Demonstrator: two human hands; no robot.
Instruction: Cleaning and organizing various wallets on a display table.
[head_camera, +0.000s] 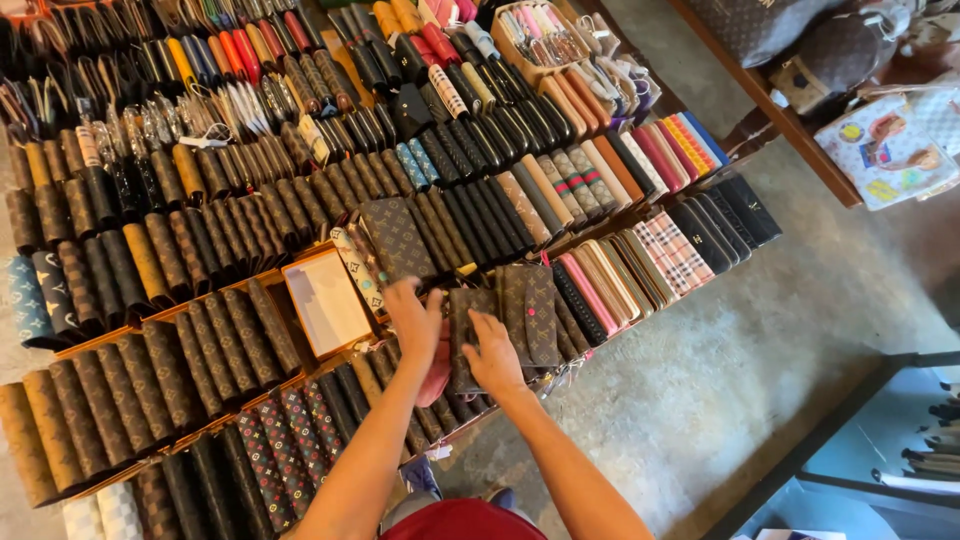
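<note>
Rows of long wallets, stood on edge and packed flap to flap, are seen from the head camera across a sloping display table (600, 345), with brown patterned ones at the near left, black ones in the middle and pink, tan and checked ones toward the right. Near the table's front edge, a brown patterned leather wallet with a flap (468, 330) is held between both hands, just above the row it belongs to. The left hand (415, 318) is laid against the wallet's left side with its fingers curled over the upper edge, and a pink wallet (437, 375) is seen just beneath its palm. The right hand (493, 352) is closed on the wallet's lower right part, its thumb pressed flat on the front face; the two hands are close together, parted only by the wallet itself. Just to the right, a second brown patterned flap wallet (532, 312) is stood upright, touching the held one. To the left of the hands, an open orange-rimmed box with a pale lining (326, 300) is set among the rows. Bare concrete floor (720, 370) is shown to the right of the table, and a red garment (465, 522) at the bottom edge.
</note>
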